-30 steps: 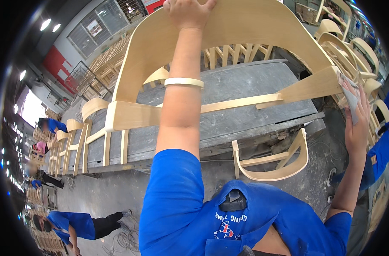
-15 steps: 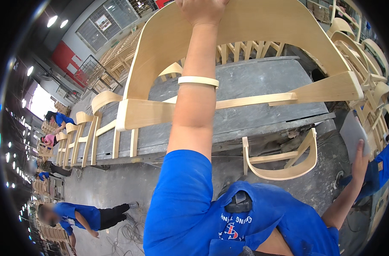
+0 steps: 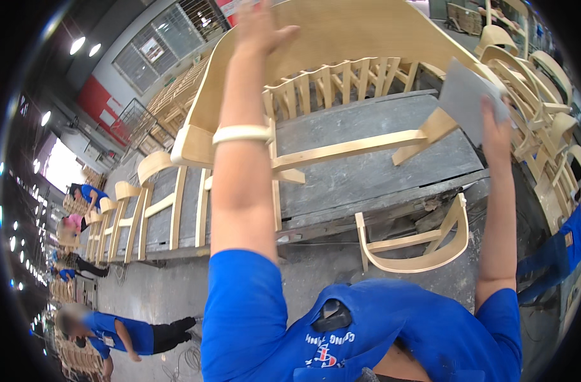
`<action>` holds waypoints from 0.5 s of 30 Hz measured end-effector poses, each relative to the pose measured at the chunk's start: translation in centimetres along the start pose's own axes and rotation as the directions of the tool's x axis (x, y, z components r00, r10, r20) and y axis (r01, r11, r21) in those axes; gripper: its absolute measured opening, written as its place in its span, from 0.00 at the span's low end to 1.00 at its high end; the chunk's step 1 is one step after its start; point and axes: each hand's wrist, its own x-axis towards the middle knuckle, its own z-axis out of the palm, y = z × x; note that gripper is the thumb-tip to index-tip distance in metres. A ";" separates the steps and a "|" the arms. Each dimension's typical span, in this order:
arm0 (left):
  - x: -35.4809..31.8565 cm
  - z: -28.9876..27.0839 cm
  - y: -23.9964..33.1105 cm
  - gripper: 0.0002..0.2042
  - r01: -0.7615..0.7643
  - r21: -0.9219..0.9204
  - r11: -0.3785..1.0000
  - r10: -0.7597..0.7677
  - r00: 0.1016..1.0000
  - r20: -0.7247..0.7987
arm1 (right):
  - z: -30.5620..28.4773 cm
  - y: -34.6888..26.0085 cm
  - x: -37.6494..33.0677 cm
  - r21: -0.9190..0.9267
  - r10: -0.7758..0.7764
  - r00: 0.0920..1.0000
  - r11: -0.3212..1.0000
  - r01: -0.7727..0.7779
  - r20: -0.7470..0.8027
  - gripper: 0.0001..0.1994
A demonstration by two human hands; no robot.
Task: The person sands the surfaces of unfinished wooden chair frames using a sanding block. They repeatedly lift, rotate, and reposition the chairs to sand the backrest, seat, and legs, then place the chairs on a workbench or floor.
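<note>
A large pale wooden chair frame with a broad curved backrest (image 3: 360, 35) stands on the grey worktable (image 3: 367, 137). My left hand (image 3: 258, 30) is at the top of the view, in front of the backrest's left part. Its thumb sticks out and its fingers are stretched; whether it touches the wood I cannot tell. A thin grey sheet (image 3: 465, 95), like sandpaper, is gripped in my right hand (image 3: 496, 130). The sheet overlaps the right end of the curved backrest and hides part of it.
On the floor before the table stands another curved chair frame (image 3: 424, 258). Chair parts line the table's left edge (image 3: 144, 204), and more frames are stacked at the right (image 3: 551, 121). A co-worker in blue (image 3: 121, 328) is at the lower left; a blue sleeve shows at the right edge.
My left hand has moved left along the backrest and its thumb has spread. My right hand has brought the grey sheet up and inward from the far right to the backrest's right end.
</note>
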 end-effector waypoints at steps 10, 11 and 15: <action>-21.9 -15.2 0.6 0.34 0.380 -0.668 0.639 -0.609 0.781 -0.138 | 3.6 0.3 2.1 0.033 -0.084 0.988 0.996 0.089 -0.127 0.19; -23.4 -13.6 -0.6 0.35 0.419 -0.729 0.542 -0.629 0.777 -0.022 | 3.5 0.4 1.8 0.010 -0.086 0.986 0.996 0.089 -0.146 0.19; -27.9 -8.1 -2.3 0.33 0.576 -0.747 0.331 -0.642 0.718 0.270 | 2.5 0.5 0.1 -0.012 -0.075 0.982 0.997 0.075 -0.173 0.17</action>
